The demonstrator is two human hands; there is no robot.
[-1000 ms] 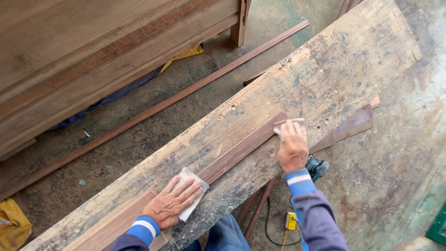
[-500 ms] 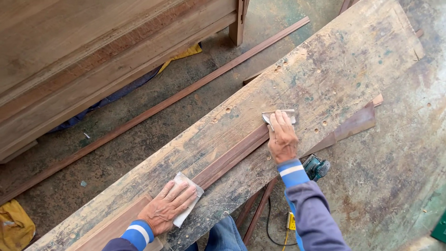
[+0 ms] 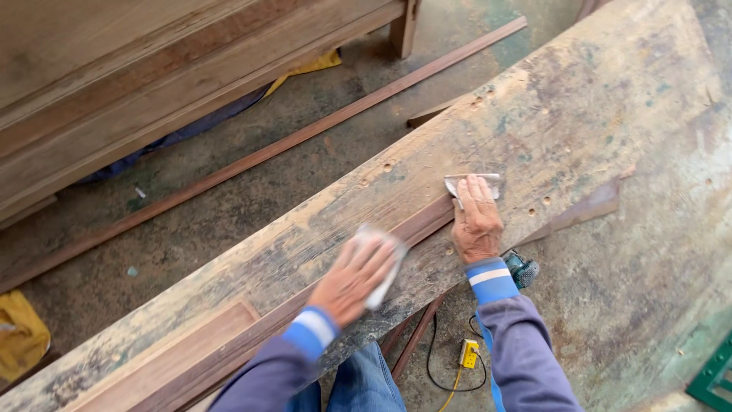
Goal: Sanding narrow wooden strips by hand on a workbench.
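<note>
A narrow dark wood strip [image 3: 423,221] lies lengthwise on a long, worn workbench plank [image 3: 564,114]. My left hand [image 3: 354,278] presses a pale sheet of sandpaper [image 3: 385,263] flat onto the strip near its middle; the hand is blurred with motion. My right hand [image 3: 476,221] rests on the strip's far end, fingers pinning a second small sandpaper piece [image 3: 473,183] against the plank. Both sleeves are grey-blue with blue and white cuffs.
A wider reddish board [image 3: 164,358] lies on the plank's near left. A long thin wood strip [image 3: 252,160] lies on the concrete floor beside large stacked boards [image 3: 152,76]. Below the bench sit a green power tool [image 3: 522,268], a yellow plug [image 3: 467,352] and a yellow cloth [image 3: 19,332].
My left hand has slid with its sandpaper up along the strip toward my right hand. The right hand stays at the strip's far end.
</note>
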